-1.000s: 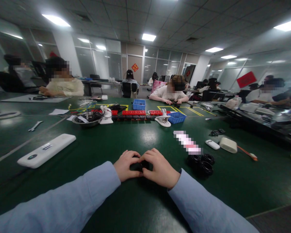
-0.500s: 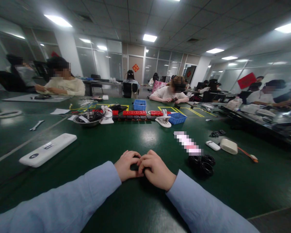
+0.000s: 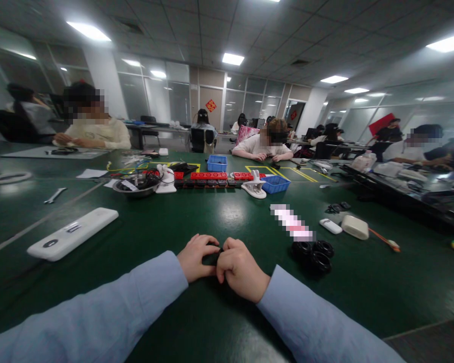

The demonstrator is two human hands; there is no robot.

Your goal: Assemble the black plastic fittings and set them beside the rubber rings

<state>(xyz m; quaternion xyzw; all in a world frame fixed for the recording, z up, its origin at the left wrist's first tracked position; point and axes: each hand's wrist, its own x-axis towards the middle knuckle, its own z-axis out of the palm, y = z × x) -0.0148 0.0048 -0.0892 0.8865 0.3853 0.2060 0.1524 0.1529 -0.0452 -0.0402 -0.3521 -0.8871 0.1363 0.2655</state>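
My left hand (image 3: pixel 199 258) rests low over the green table (image 3: pixel 162 322), its fingers and thumb curved round a small dark object (image 3: pixel 212 258) that is mostly hidden. Against its right side, my right hand (image 3: pixel 241 268) has its fingers curled in, closed on something too small and covered to name. Both hands meet near the middle of the view. To the right of them lie several black rings or coils (image 3: pixel 320 261), with a blurred pink and white item (image 3: pixel 293 222) just behind.
A long white device (image 3: pixel 73 234) and a wrench (image 3: pixel 55 195) lie at left. Farther back are a metal bowl (image 3: pixel 136 190), red power strips (image 3: pixel 209 176), a white clamp (image 3: pixel 254 185) and a blue basket (image 3: pixel 275 184). A beige box (image 3: pixel 354 227) lies right. People sit beyond.
My right hand's fingers have curled in more and drawn slightly back from my left fingertips. More of the dark thing shows between the hands. The view has shifted a little.
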